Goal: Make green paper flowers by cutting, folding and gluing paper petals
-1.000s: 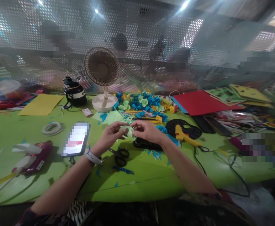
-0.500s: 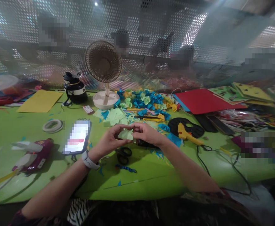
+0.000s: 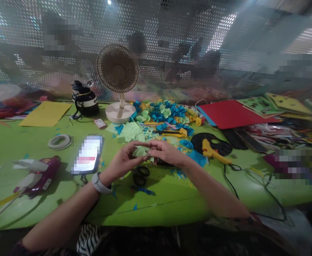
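Note:
Between my two hands is a small piece of light green paper [image 3: 140, 152]. My left hand [image 3: 123, 160], with a pale watch band on the wrist, is closed on its left side, thumb below and fingers above. On the other side my right hand [image 3: 166, 153] pinches the paper's right edge. Just beneath them lie black-handled scissors [image 3: 140, 175] and a dark blue twisted strip [image 3: 144, 191]. Behind my hands is a pile of light green paper pieces [image 3: 131, 131], with a yellow utility knife [image 3: 174, 133] beside it.
Blue, green and yellow paper flowers [image 3: 166, 112] are heaped near a fan [image 3: 117, 69]. To the left are a lit phone [image 3: 88, 155], a tape roll [image 3: 59, 141] and a purple power strip [image 3: 45, 177]. A yellow glue gun [image 3: 211, 153] with its cord lies right, near red sheets [image 3: 233, 113].
Both hands stay in nearly the same place. The green paper has tilted and shifted slightly between the fingers, and the left thumb has moved up a little.

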A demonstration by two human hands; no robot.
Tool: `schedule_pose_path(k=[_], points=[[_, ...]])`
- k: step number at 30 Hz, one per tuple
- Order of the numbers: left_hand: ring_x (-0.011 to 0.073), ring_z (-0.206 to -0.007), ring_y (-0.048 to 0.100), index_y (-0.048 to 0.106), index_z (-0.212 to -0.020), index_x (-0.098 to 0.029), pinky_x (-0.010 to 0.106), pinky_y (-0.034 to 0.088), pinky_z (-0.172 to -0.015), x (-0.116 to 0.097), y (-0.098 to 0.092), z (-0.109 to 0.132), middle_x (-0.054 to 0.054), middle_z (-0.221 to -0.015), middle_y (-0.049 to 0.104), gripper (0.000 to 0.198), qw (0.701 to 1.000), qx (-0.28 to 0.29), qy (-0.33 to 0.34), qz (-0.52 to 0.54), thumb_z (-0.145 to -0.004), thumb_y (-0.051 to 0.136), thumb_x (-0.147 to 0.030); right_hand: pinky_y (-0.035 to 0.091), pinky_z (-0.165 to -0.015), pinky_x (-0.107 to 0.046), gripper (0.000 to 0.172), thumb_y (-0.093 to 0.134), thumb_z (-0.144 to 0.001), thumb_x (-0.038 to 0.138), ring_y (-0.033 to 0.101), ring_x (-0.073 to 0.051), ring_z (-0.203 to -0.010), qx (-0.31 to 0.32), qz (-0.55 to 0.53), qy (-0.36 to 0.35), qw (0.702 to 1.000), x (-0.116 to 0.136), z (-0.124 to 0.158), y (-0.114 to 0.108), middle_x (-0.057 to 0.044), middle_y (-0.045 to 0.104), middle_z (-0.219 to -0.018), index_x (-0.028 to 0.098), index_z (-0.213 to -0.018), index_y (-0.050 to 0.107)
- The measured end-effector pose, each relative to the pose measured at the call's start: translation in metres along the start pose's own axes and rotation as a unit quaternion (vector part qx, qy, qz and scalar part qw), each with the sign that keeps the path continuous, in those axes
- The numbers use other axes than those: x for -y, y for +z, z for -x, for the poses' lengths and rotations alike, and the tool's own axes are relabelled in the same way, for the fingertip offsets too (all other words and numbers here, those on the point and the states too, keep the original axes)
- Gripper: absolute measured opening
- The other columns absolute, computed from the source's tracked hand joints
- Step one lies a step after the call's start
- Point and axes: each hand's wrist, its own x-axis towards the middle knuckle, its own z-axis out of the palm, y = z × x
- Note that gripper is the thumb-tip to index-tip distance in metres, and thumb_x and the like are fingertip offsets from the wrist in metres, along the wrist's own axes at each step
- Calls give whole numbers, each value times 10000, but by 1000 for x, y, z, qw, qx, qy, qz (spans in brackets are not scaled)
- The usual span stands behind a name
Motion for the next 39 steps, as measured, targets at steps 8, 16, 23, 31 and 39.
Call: schedule_pose_path(k=[8, 16, 23, 31, 39], points=[[114, -672, 587, 548, -1143, -175, 225, 455, -580, 4, -1, 0, 59, -936, 686, 423, 998, 16, -32, 42, -793, 713, -345, 417, -503, -212, 340, 671, -783, 419, 497, -96, -566, -5, 29, 1, 1000, 5, 3, 2, 45, 518, -656, 154, -981, 593], [131, -786, 624, 476, -1277, -195, 251, 505, -693, 7, 3, 4, 64, -992, 663, 546, 990, 58, -55, 113, -800, 716, -310, 339, -505, -227, 327, 608, -834, 474, 448, -99, -546, -122, 136, -52, 982, -3, -2, 8, 39, 487, -593, 180, -717, 528], [133, -777, 623, 338, -1425, -216, 254, 513, -703, 4, -1, 3, 44, -941, 642, 727, 993, 65, -46, 88, -806, 712, -289, 424, -512, -229, 227, 627, -808, 388, 510, -97, -499, -83, 30, -29, 996, 7, 5, -2, 45, 539, -581, 179, -743, 565], [138, -804, 642, 326, -1421, -231, 271, 529, -744, 4, -9, -1, 29, -942, 619, 687, 993, 47, -52, 91, -829, 672, -266, 462, -565, -248, 162, 628, -777, 324, 566, -116, -556, -54, 22, -31, 998, 10, 10, -8, 12, 615, -640, 171, -773, 574], [131, -767, 591, 282, -1449, -225, 250, 488, -673, 6, -5, 4, 56, -990, 610, 684, 991, 132, -29, -9, -852, 614, -224, 390, -558, -220, 48, 609, -744, 206, 502, -100, -590, -43, 163, -65, 984, 11, 11, -2, 25, 594, -653, 165, -767, 620]])
